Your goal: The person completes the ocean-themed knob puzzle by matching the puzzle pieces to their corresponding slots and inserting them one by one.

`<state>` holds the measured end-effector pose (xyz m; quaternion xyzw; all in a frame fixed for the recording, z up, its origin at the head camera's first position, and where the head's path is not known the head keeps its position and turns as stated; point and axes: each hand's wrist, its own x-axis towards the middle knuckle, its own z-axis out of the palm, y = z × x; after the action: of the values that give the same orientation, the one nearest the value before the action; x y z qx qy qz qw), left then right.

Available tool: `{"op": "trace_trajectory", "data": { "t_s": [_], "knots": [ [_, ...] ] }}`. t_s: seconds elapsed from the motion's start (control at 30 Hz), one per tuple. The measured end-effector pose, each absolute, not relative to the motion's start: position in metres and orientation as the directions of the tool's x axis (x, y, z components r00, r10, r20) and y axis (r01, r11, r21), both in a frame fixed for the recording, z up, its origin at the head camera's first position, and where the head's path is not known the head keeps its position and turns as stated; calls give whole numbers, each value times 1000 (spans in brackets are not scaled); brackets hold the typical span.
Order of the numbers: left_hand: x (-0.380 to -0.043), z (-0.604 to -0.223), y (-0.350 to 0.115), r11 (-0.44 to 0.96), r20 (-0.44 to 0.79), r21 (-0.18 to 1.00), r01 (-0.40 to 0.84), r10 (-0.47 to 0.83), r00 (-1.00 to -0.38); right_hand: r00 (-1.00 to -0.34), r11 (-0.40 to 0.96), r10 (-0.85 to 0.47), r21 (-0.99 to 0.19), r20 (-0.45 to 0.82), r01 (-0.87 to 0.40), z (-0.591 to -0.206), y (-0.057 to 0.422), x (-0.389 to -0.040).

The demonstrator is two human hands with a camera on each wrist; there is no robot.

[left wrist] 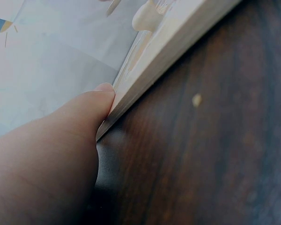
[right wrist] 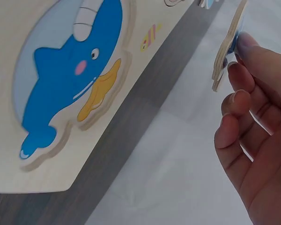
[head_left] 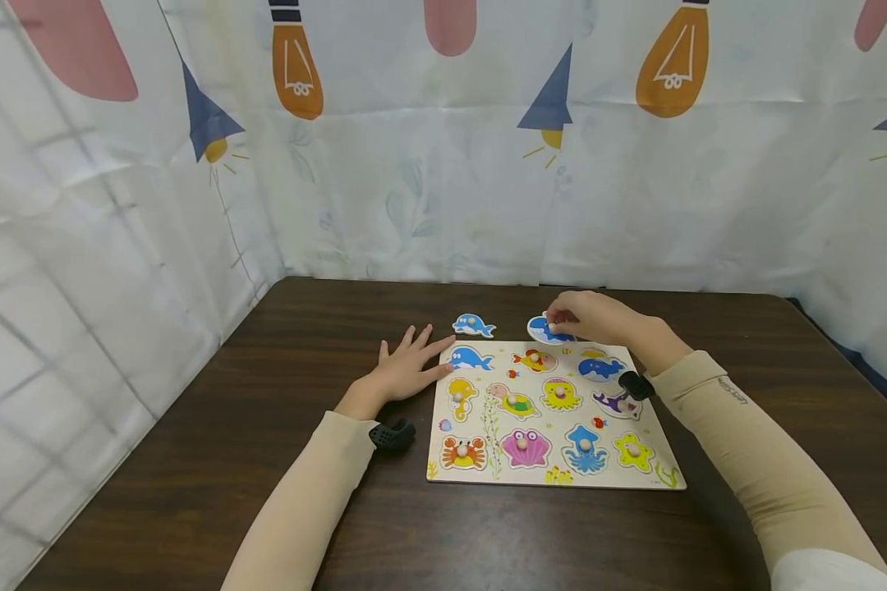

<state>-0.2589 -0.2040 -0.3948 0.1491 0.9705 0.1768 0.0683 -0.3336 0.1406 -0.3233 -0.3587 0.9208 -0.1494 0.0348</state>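
Observation:
My right hand (head_left: 587, 318) pinches a blue sea-animal puzzle piece (head_left: 540, 329) just beyond the far edge of the wooden puzzle board (head_left: 554, 483). Seen edge-on in the right wrist view, this piece (right wrist: 223, 58) is held between thumb and index finger, while the other fingers curl loosely. Fingers spread, my left hand (head_left: 402, 373) touches the board's left side near its far corner. The left wrist view has the thumb (left wrist: 91, 105) against the board's edge (left wrist: 145, 82). A blue narwhal picture (right wrist: 77, 84) fills a recess without a piece at the board's far right corner.
A loose blue whale-like piece (head_left: 473, 325) lies beyond the board's far left corner, near a matching printed recess (head_left: 469, 358). Several knobbed pieces sit in the board, among them a crab (head_left: 463, 452) and a starfish (head_left: 633, 452). A patterned curtain (head_left: 443, 205) backs the brown table (head_left: 266, 394).

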Motion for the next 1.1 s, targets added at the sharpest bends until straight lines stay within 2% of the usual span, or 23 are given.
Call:
{"op": "trace_trajectory", "data": {
  "t_s": [0.23,1.1],
  "knots": [
    [-258,-395,-204,894,-79,362,265,313,-947,-727,678,-683,-306,74,-668,-323,156,-324],
    [-261,-395,-205,892,-82,363,269,318,-945,-729,689,-685,-323,3,-649,-339,203,-307]
  ]
}}
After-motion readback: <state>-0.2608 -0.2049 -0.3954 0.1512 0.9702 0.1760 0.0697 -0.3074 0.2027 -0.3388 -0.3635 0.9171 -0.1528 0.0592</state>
